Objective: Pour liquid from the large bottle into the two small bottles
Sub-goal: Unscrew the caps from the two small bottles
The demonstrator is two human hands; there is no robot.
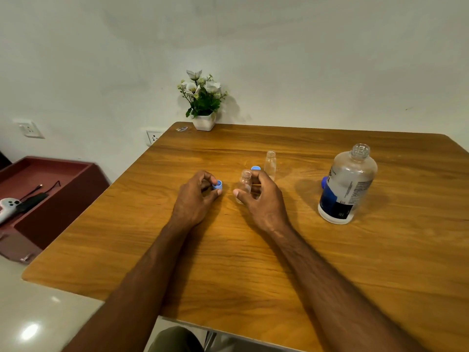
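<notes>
My left hand point(195, 196) pinches a small blue cap point(218, 186) just above the wooden table point(228, 250). My right hand point(261, 199) wraps loosely around the nearer small clear bottle point(245, 182), which stands upright with its mouth uncapped. The second small clear bottle point(270, 165) stands uncapped just behind, with another blue cap point(255, 168) beside it. At the right stands the large clear bottle point(346, 186) with a dark blue label, uncapped and upright. A larger blue cap point(324, 182) peeks out behind its left side.
A white pot of artificial flowers point(203, 97) stands at the table's far edge against the wall. A dark red tray-like stand point(45, 194) left of the table holds a white controller point(9, 205) and cables. My knee shows under the table's near edge.
</notes>
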